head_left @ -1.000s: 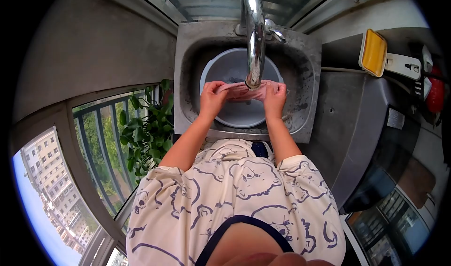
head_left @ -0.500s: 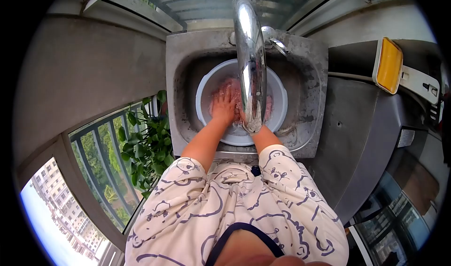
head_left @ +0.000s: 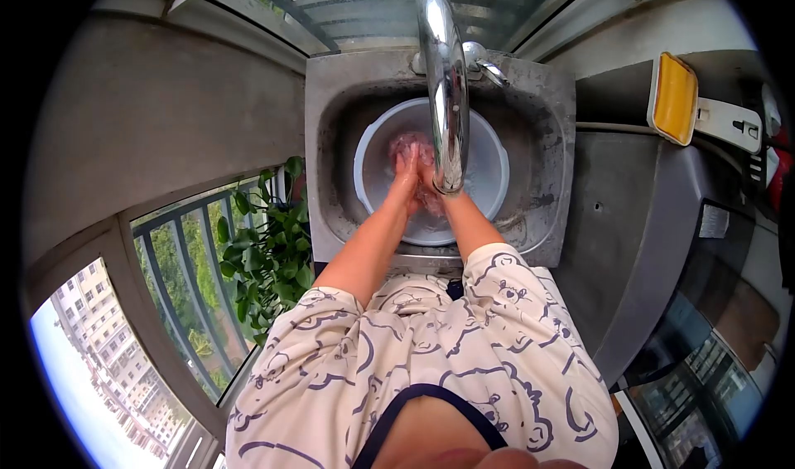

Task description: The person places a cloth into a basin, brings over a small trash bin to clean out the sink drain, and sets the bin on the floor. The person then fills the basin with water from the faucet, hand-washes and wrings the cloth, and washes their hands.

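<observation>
A bunched, wet pink cloth (head_left: 405,143) is in a pale grey-blue basin (head_left: 361,179), with part of it showing below my hands. My left hand (head_left: 405,173) is closed against it from the left side. Close beside it, my right hand (head_left: 427,173) presses in on the same cloth; the tap partly covers this hand and its fingers are mostly hidden. Water lies around the cloth in the basin.
The basin stands in a metal sink (head_left: 538,162). A curved chrome tap (head_left: 447,79) arches over the basin, its lever (head_left: 493,74) behind on the right. Leafy plants (head_left: 269,253) grow at the left by a railing. A yellow-and-white object (head_left: 675,98) sits at right.
My left hand has moved right, from lying spread on the cloth to beside my right hand. The cloth is now gathered into a smaller bunch between them.
</observation>
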Motion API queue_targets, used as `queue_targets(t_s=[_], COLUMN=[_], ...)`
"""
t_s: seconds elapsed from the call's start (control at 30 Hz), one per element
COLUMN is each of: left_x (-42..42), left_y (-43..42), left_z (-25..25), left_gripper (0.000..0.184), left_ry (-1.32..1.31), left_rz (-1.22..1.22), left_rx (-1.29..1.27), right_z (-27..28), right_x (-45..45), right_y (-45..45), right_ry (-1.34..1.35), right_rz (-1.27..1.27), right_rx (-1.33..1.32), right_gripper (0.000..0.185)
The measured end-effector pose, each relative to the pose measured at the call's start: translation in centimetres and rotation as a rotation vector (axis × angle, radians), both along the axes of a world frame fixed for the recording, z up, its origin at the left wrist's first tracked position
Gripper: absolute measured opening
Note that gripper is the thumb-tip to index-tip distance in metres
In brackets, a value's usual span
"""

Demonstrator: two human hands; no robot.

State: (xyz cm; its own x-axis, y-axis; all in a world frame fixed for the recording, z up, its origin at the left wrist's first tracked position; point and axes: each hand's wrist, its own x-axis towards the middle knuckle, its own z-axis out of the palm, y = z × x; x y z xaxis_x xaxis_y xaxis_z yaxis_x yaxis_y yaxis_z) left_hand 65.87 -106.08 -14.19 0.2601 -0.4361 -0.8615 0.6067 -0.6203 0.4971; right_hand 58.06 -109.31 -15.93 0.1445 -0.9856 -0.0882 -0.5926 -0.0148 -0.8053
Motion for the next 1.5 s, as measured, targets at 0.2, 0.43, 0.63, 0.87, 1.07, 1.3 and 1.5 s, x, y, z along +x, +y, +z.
queue_targets(t_s=[0.2,0.43,0.63,0.87,1.07,1.3,1.5], left_x=[3.3,0.3,2.4,2.1,1.4,2.8,-0.3], left_y=[0.4,0.6,2.1,1.8,0.8,0.9,0.2], left_z=[-0.6,3.5,-0.5,-5.1,-3.1,-6.1,2.8], left_gripper=[0.057,0.017,0.038,0.068,0.065,0.051,0.027], left_ry=[0.823,0.358,-0.19,0.306,0.452,0.962,0.308], left_rz=[0.178,0.151,-0.104,0.213,-0.149,0.151,0.093], left_rx=[-0.528,-0.228,-0.186,-0.19,0.047,-0.608,-0.296], right_z=[8.9,6.2,2.8,-1.9,-12.8,7.5,4.9], right_x=[1.9,1.0,-2.2,-3.0,-1.3,1.7,0.2], right_y=[3.7,-0.1,-0.4,1.5,1.3,3.6,-0.8], right_ry=[-0.345,0.073,0.499,0.537,-0.536,-0.036,0.129], right_rz=[0.199,0.004,0.001,0.499,-0.022,0.073,-0.035], right_rx=[0.302,0.184,-0.17,0.058,0.725,0.349,0.164], right_gripper=[0.022,0.028,0.027,0.049,0.036,0.028,0.024])
